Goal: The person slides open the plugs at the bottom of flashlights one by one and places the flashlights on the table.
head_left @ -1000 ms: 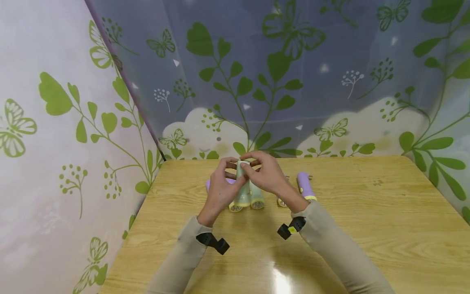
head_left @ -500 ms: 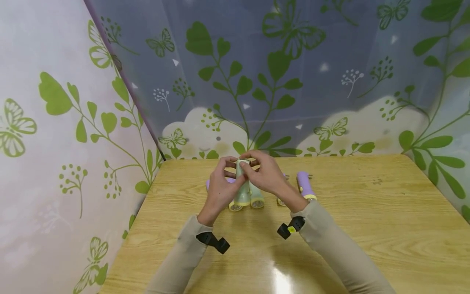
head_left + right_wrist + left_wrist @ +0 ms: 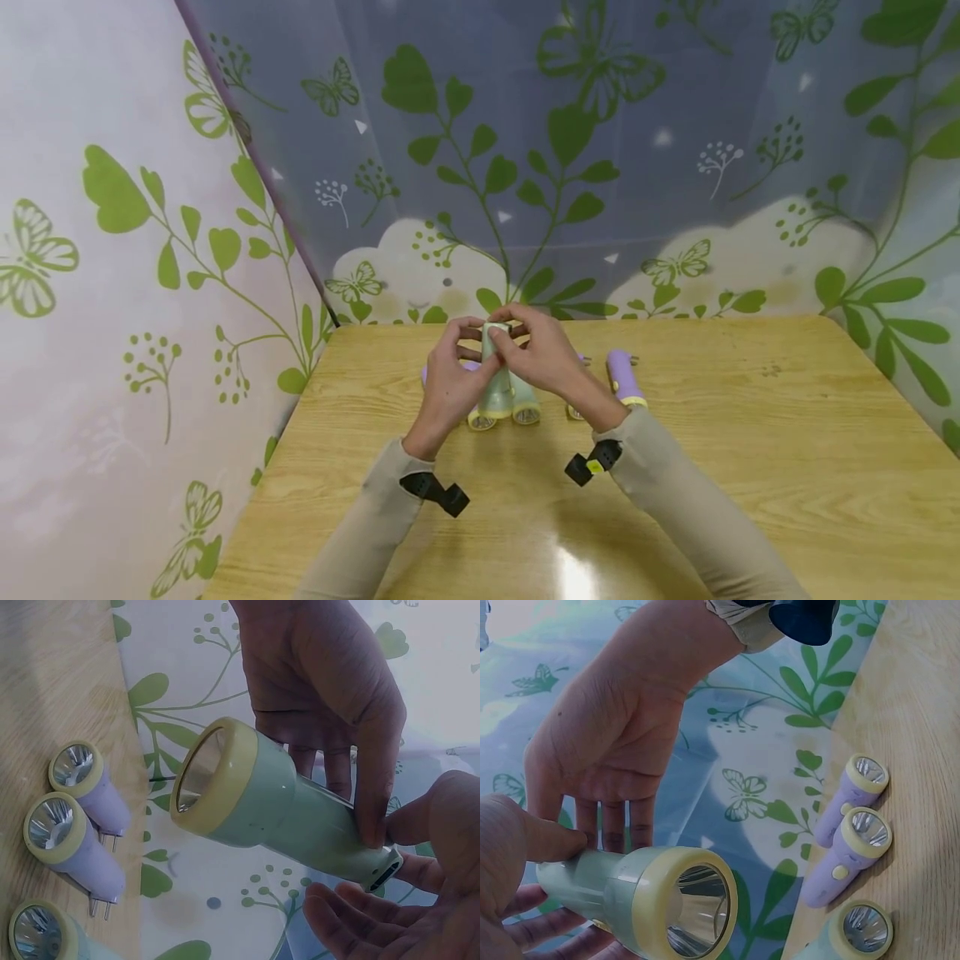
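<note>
A pale green flashlight (image 3: 495, 398) with a yellow head ring is held up, lens end toward the person. My left hand (image 3: 452, 379) grips its body between thumb and fingers. At the tail end, my right hand (image 3: 545, 354) pinches it, thumb on the near side and forefinger over the top. In the right wrist view the flashlight (image 3: 277, 817) shows a dark slot at its tail, close to the right hand (image 3: 442, 862). The left wrist view shows the lens of that flashlight (image 3: 686, 907) facing out, with the left hand (image 3: 506, 859) around the narrow end.
Beneath the hands, another green flashlight (image 3: 527, 406) lies on the wooden table (image 3: 510, 517). A purple one (image 3: 624, 375) with plug prongs lies right, next to a partly hidden one (image 3: 576, 412). More purple (image 3: 471, 367) shows behind the left hand. A printed curtain (image 3: 562, 167) hangs behind.
Both hands keep their hold on the green flashlight, which rises very slightly. The flashlights on the table stay put.
</note>
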Demonstrator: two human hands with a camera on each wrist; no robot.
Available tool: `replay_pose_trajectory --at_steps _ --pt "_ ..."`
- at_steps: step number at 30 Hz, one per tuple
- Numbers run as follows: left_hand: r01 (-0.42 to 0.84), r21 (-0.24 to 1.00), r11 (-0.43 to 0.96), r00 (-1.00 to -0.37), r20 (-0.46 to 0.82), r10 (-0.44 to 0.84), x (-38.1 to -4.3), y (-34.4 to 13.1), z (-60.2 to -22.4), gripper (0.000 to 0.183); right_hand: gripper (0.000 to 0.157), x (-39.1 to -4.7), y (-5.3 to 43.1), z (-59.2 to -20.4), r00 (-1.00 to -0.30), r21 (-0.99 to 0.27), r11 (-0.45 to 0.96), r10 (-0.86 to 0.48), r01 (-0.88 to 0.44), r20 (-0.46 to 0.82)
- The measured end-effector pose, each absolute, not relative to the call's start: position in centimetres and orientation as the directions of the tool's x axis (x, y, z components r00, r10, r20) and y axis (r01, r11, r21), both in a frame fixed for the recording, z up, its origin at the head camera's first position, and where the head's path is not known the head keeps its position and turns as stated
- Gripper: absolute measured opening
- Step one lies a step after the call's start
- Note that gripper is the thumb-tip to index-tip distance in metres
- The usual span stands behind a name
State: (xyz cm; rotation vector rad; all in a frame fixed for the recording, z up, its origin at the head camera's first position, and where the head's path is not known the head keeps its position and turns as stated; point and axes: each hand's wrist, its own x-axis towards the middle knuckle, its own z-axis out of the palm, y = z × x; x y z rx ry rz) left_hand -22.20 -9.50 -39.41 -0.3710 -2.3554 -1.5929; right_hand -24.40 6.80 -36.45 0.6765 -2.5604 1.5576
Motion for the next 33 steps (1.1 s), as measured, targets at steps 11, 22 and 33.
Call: replay_pose_trajectory --at_steps 11,22,33 --pt "0.358 0.862 0.359 -0.929 0.368 0.042 -22.14 -9.61 -39.46 0.042 0.024 -24.27 6.59 -36.57 -0.899 -0.815 0.411 -0.337 -0.408 0.280" --pt "0.352 0.872 0.340 -0.932 0.362 0.037 -22.14 -9.65 -39.43 0.040 0.023 -24.40 6.49 -36.57 -0.894 -0.801 0.425 -0.346 -0.421 0.286" --pt "0.371 0.860 0.350 -0.924 0.381 0.044 -22.18 -9.63 -39.34 0.041 0.022 -24.51 6.46 -36.49 -0.887 -0.791 0.429 -0.353 -0.436 0.297"
